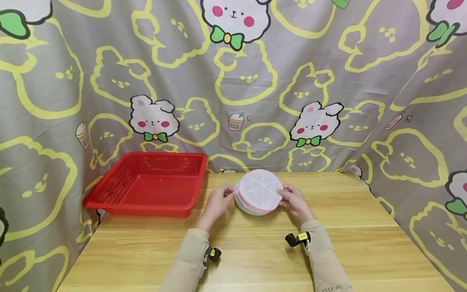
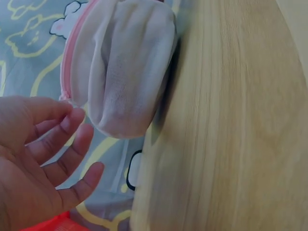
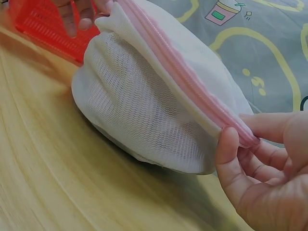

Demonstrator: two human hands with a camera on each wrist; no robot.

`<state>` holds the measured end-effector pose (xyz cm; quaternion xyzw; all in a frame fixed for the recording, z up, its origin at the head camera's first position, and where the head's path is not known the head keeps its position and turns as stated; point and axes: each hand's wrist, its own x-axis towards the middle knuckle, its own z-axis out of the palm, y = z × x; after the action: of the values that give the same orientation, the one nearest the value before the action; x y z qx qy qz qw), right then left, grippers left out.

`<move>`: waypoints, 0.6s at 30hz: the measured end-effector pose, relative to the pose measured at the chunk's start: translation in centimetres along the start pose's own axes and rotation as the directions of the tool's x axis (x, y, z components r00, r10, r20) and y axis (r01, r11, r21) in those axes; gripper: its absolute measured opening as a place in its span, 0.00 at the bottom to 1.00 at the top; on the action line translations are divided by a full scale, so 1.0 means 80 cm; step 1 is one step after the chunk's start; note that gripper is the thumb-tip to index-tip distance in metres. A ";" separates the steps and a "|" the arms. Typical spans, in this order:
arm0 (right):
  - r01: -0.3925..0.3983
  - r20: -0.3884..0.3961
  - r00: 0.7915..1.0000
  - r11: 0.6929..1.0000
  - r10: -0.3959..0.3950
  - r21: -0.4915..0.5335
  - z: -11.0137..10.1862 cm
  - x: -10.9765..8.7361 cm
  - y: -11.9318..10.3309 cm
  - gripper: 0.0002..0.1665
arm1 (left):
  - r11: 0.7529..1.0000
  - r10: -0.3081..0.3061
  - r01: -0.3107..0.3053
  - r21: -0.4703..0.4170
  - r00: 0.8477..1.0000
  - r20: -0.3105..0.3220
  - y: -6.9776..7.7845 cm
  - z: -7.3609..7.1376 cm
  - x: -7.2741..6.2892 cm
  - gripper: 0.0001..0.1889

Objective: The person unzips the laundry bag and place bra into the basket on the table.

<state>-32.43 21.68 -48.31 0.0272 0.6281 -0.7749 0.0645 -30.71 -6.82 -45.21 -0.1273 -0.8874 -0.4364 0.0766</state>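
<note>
A round white mesh laundry bag (image 1: 260, 190) with a pink zipper (image 3: 180, 72) round its top edge stands on the wooden table, its top panel tilted toward me. The zipper looks closed along the part that shows. At the bag's left side, my left hand (image 1: 220, 199) pinches the zipper's end between thumb and forefinger; its other fingers are spread loosely in the left wrist view. Opposite it, my right hand (image 1: 294, 202) pinches the pink edge, thumb in front and fingers behind. Soft folds run down the mesh wall. What the bag contains, if anything, cannot be made out.
A red plastic basket (image 1: 146, 211) with slotted walls stands at the table's left, close to my left hand. Behind the table (image 1: 251, 259) hangs a grey curtain (image 1: 255, 113) printed with rabbits, and it also encloses both sides.
</note>
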 end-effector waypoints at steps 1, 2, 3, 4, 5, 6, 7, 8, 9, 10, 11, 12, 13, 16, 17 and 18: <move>-0.003 -0.005 1.000 1.000 0.003 0.008 0.000 0.000 0.000 0.04 | 1.000 0.011 -0.011 0.010 1.000 -0.005 0.000 -0.001 0.000 0.07; -0.006 -0.008 1.000 1.000 0.007 0.016 0.001 0.000 0.000 0.04 | 1.000 0.022 -0.022 0.020 1.000 -0.009 0.000 -0.001 0.000 0.07; -0.012 -0.005 1.000 1.000 0.012 0.020 0.001 0.000 -0.001 0.04 | 0.999 0.034 -0.033 0.030 0.999 -0.013 0.001 -0.001 0.000 0.07; -0.014 -0.002 1.000 1.000 0.014 0.022 0.001 0.000 -0.001 0.04 | 0.998 0.046 -0.046 0.043 0.999 -0.017 0.001 -0.002 0.001 0.07; -0.015 -0.006 1.000 0.999 0.016 0.031 0.001 0.001 -0.002 0.04 | 0.997 0.056 -0.054 0.055 0.998 -0.020 0.002 -0.002 0.001 0.07; -0.017 -0.008 1.000 0.999 0.018 0.039 0.002 0.001 -0.002 0.04 | 0.996 0.069 -0.067 0.067 0.997 -0.024 0.002 -0.002 0.001 0.07; -0.018 -0.013 1.000 0.999 0.019 0.046 0.002 0.001 -0.003 0.04 | 0.994 0.081 -0.079 0.075 0.996 -0.027 0.002 -0.002 0.001 0.07; -0.020 -0.011 1.000 0.999 0.020 0.049 0.002 0.000 -0.003 0.04 | 0.993 0.089 -0.087 0.082 0.996 -0.028 0.002 -0.002 0.002 0.07; -0.020 -0.010 1.000 0.999 0.021 0.049 0.002 0.000 -0.004 0.05 | 0.992 0.095 -0.092 0.086 0.995 -0.028 0.002 -0.002 0.002 0.07; -0.020 -0.013 1.000 0.998 0.021 0.051 0.002 0.000 -0.004 0.05 | 0.991 0.099 -0.096 0.088 0.995 -0.029 0.002 -0.002 0.002 0.06; -0.022 -0.018 1.000 0.998 0.023 0.055 0.002 0.000 -0.004 0.05 | 0.991 0.105 -0.102 0.088 0.994 -0.028 0.002 -0.002 0.001 0.06; -0.025 -0.024 0.999 0.998 0.026 0.058 0.002 0.000 -0.005 0.05 | 0.990 0.109 -0.106 0.089 0.994 -0.028 0.002 -0.002 0.001 0.06; -0.027 -0.031 0.999 0.998 0.029 0.060 0.002 0.000 -0.005 0.05 | 0.990 0.113 -0.110 0.090 0.993 -0.028 0.001 -0.002 0.001 0.06; -0.035 -0.052 0.998 0.997 0.038 0.068 0.003 0.000 -0.005 0.05 | 0.988 0.124 -0.120 0.094 0.992 -0.031 0.001 -0.002 0.000 0.06; -0.036 -0.058 0.998 0.997 0.040 0.068 0.003 0.000 -0.004 0.05 | 0.988 0.126 -0.122 0.094 0.991 -0.033 0.001 -0.002 0.000 0.06; -0.038 -0.063 0.997 0.997 0.042 0.068 0.003 0.000 -0.004 0.05 | 0.989 0.124 -0.120 0.091 0.992 -0.036 0.001 -0.002 0.000 0.06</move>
<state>-32.49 21.51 -47.94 0.0669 0.6030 -0.7928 0.0587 -30.71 -6.90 -45.08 -0.1689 -0.8946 -0.3937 0.1272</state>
